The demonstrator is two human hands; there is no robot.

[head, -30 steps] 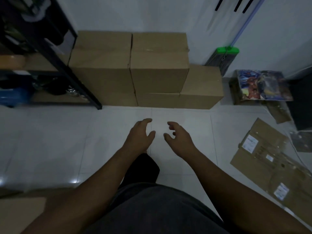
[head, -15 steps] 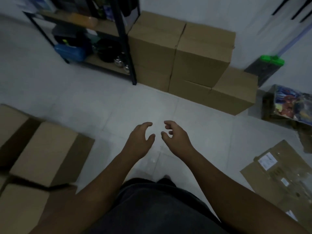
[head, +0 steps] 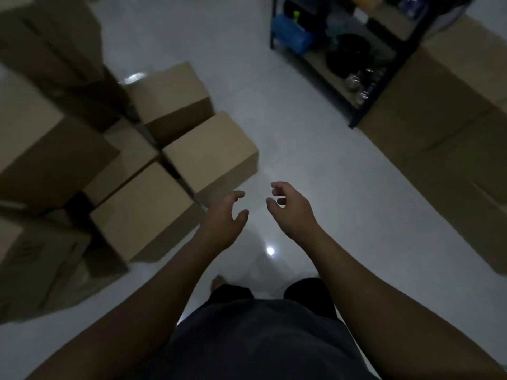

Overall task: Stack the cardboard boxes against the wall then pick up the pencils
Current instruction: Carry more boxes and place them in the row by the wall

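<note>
Several loose cardboard boxes crowd the floor at the left. The nearest ones are a box (head: pixel 211 152) just ahead of my left hand and another box (head: pixel 142 207) beside my left forearm. The stacked boxes (head: pixel 450 127) stand at the right edge, next to the shelf. My left hand (head: pixel 223 220) and my right hand (head: pixel 290 212) hang in front of me over the white floor, fingers loosely curled, holding nothing. No pencils are in view.
A black metal shelf (head: pixel 356 64) with a blue container and dark items stands at the upper right. White tiled floor (head: pixel 274 119) runs between the loose boxes and the stack. My dark shorts and a foot show at the bottom.
The view has swung left: the stacked boxes and shelf slid to the right edge and the loose boxes came into view at the left. Both hands kept their empty, half-open pose.
</note>
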